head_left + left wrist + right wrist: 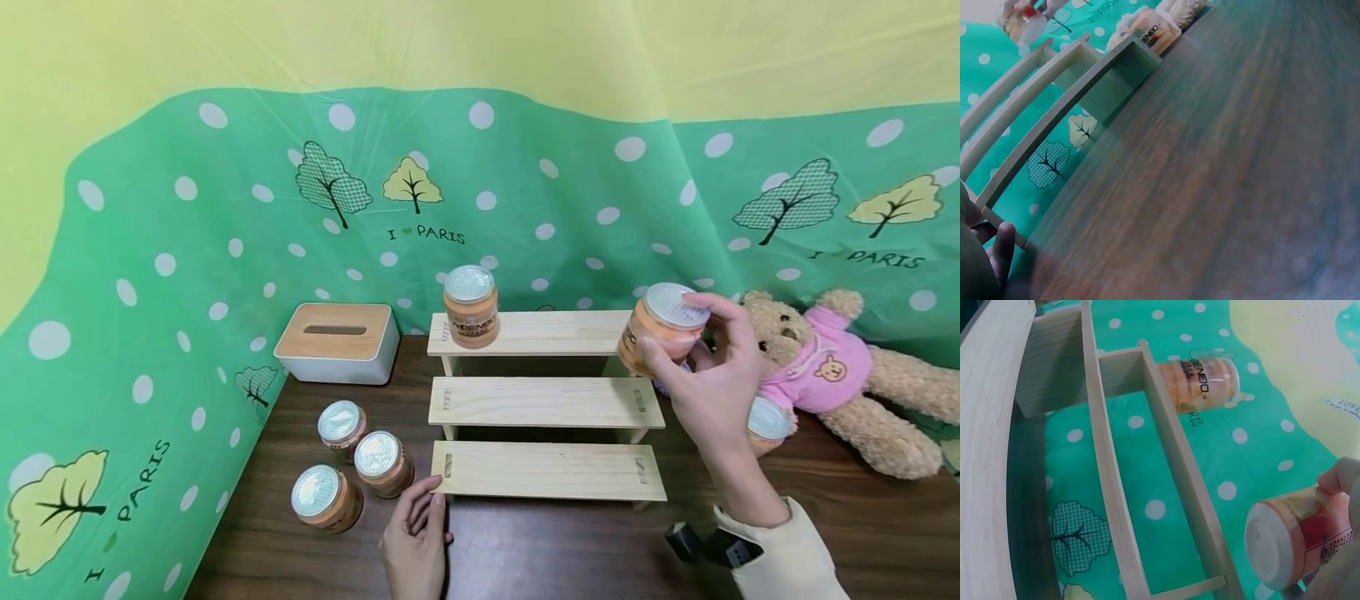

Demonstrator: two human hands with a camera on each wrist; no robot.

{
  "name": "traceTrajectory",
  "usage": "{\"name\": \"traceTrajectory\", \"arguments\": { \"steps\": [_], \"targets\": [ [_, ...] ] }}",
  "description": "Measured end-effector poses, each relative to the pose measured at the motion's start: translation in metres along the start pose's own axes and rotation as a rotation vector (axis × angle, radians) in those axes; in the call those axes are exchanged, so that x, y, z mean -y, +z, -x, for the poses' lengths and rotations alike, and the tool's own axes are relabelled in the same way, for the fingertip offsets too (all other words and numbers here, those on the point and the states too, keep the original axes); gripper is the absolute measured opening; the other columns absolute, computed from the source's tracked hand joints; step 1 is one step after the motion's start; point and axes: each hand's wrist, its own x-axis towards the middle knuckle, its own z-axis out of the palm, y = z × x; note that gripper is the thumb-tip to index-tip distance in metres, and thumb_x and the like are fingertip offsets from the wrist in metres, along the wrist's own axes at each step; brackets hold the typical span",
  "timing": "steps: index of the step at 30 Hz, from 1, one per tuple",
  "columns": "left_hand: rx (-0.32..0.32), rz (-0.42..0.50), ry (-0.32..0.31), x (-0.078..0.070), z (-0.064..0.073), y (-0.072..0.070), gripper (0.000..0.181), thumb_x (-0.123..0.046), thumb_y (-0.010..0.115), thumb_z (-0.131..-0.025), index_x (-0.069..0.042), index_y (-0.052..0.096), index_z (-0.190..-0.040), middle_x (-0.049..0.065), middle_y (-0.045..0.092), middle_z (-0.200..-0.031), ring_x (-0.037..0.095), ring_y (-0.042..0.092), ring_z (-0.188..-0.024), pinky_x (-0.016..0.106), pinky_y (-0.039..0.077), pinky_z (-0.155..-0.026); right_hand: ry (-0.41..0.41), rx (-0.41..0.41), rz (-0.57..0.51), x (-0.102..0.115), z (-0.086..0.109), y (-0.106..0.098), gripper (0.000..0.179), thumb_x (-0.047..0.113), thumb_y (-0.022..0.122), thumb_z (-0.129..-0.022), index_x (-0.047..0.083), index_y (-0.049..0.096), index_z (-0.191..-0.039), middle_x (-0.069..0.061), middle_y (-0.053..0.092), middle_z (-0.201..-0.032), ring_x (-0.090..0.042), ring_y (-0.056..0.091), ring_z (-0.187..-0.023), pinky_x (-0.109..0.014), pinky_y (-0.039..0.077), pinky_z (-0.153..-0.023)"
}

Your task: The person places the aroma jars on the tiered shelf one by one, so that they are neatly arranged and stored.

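Here's the three-tier wooden shelf [525, 402], your right hand [712, 375] nearer its top tier, your left hand [415, 540] curled at its bottom-left corner, and right thumb and fingers pinching the jar [651, 328], leaning slightly, over the top-right end.

Bare hands [716, 387], cream right sleeve [798, 558], black wrist device [723, 547]

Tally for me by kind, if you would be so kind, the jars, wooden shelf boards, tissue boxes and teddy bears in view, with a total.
Lidded jars: 6
Wooden shelf boards: 3
Tissue box: 1
Teddy bear: 1
Total: 11
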Motion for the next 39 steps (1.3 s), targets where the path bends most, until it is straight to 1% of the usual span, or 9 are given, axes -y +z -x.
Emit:
{"name": "traceTrajectory", "arguments": {
  "steps": [4, 7, 14, 20, 25, 30, 35, 39],
  "targets": [
    [-0.008, 0.002, 0.021, 0.001, 0.001, 0.0, 0.017, -0.001, 0.076, -0.104, -0.009, 0.08, -0.118, 0.009, 0.083, -0.104, 0.003, 0.074, -0.084, 0.027, 0.062, -0.053, 0.007, 0.01, 0.077, -0.003, -0.002, 0.002, 0.059, -0.021, 0.083, -0.077, -0.016, 0.064, -0.132, -0.012, 0.066, -0.128, -0.023, 0.063, -0.112, -0.015, 0.059, -0.081],
    [-0.009, 0.003, 0.026, 0.002, 0.001, 0.0, 0.017, -0.001, 0.076, -0.104, -0.009, 0.08, -0.118, 0.009, 0.083, -0.103, 0.003, 0.074, -0.084, 0.027, 0.062, -0.053, -0.001, 0.03, 0.133, -0.007, -0.004, 0.002, 0.058, -0.019, 0.084, -0.079, -0.015, 0.064, -0.134, -0.011, 0.067, -0.128, -0.021, 0.064, -0.111, -0.015, 0.059, -0.08],
    [-0.005, 0.006, 0.022, 0.002, 0.001, 0.0, 0.017, -0.001, 0.076, -0.104, -0.009, 0.08, -0.118, 0.009, 0.082, -0.102, 0.003, 0.074, -0.084, 0.027, 0.062, -0.053, 0.016, 0.052, 0.135, -0.016, -0.007, 0.004, 0.06, -0.019, 0.084, -0.079, -0.006, 0.068, -0.135, -0.01, 0.066, -0.128, -0.02, 0.064, -0.112, -0.013, 0.058, -0.078],
    [-0.003, 0.008, 0.01, 0.001, 0.0, 0.0, 0.017, -0.001, 0.076, -0.104, -0.009, 0.08, -0.119, 0.01, 0.082, -0.103, 0.004, 0.074, -0.085, 0.027, 0.062, -0.053, 0.024, 0.067, 0.178, -0.021, -0.011, 0.006, 0.063, -0.02, 0.086, -0.078, -0.008, 0.066, -0.137, -0.008, 0.065, -0.131, -0.021, 0.062, -0.114, -0.014, 0.058, -0.079],
    [-0.005, 0.005, 0.018, 0.001, 0.001, -0.001, 0.017, -0.001, 0.076, -0.104, -0.009, 0.08, -0.118, 0.01, 0.082, -0.102, 0.005, 0.075, -0.085, 0.027, 0.062, -0.053, 0.025, 0.075, 0.199, -0.024, -0.012, 0.008, 0.064, -0.018, 0.087, -0.079, -0.003, 0.068, -0.138, -0.009, 0.065, -0.13, -0.021, 0.062, -0.115, -0.014, 0.058, -0.079],
    [-0.004, 0.006, 0.032, 0.001, 0.001, 0.0, 0.017, -0.001, 0.076, -0.104, -0.009, 0.08, -0.118, 0.01, 0.082, -0.102, 0.004, 0.074, -0.085, 0.027, 0.062, -0.053, 0.022, 0.07, 0.196, -0.024, -0.013, 0.011, 0.063, -0.019, 0.086, -0.079, -0.005, 0.067, -0.138, -0.008, 0.065, -0.13, -0.022, 0.062, -0.115, -0.015, 0.058, -0.079],
    [-0.005, 0.002, 0.041, 0.001, 0.001, 0.0, 0.017, -0.001, 0.076, -0.104, -0.009, 0.08, -0.118, 0.009, 0.082, -0.103, 0.005, 0.075, -0.085, 0.027, 0.062, -0.053, 0.047, 0.062, 0.2, -0.024, -0.015, 0.014, 0.062, -0.018, 0.085, -0.081, -0.008, 0.064, -0.139, -0.005, 0.064, -0.132, -0.023, 0.061, -0.117, -0.016, 0.058, -0.083],
    [-0.003, 0.0, 0.036, 0.001, 0.001, 0.0, 0.017, -0.001, 0.076, -0.104, -0.009, 0.08, -0.118, 0.009, 0.082, -0.103, 0.004, 0.075, -0.086, 0.027, 0.063, -0.053, 0.061, 0.058, 0.207, -0.025, -0.016, 0.016, 0.061, -0.017, 0.085, -0.082, -0.008, 0.064, -0.139, -0.004, 0.064, -0.133, -0.022, 0.061, -0.117, -0.016, 0.057, -0.082]
  ]
}}
